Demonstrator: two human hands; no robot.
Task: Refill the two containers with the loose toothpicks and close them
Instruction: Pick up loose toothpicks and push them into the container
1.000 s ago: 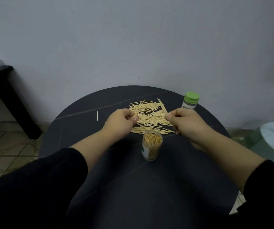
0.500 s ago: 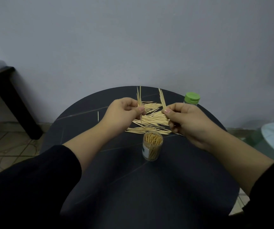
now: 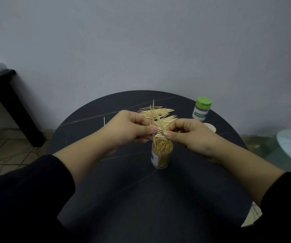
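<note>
Left hand (image 3: 129, 128), right hand (image 3: 190, 134) each pinching toothpicks (image 3: 152, 116); both grips hovering just above open jar (image 3: 161, 155).

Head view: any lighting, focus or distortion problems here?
Head view: dim, flat light, no glare or hard shadows; wide-angle distortion leans the black side table at the left edge; the thin wooden toothpicks pinched by the left hand and right hand look sharp, little motion blur.
</note>
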